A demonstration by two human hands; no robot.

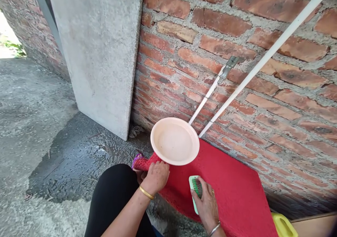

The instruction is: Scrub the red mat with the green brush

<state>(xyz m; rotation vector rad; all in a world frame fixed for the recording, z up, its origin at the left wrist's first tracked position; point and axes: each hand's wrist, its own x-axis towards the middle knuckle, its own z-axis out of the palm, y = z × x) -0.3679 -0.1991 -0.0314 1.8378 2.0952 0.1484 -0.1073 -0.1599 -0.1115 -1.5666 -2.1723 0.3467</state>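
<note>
A red mat [231,184] lies along the foot of the brick wall, its near-left end bunched and rough. My left hand [158,175] is closed on that bunched end, fingers curled just below a pale pink basin [175,144]. The basin stands on the mat's far-left part, with what looks like clear water or a bare bottom inside. In my right hand [207,203] is a light green scrub brush [195,191], gripped from its right side over the mat. Its dark green bristles face up towards me.
Behind the mat rises a brick wall [163,47] with two white pipes [252,79], the shorter ending in a tap [229,66]. A grey slab [102,54] leans at left. Wet concrete [73,166] spreads beside my knee. A yellow plastic container [283,224] sits at lower right.
</note>
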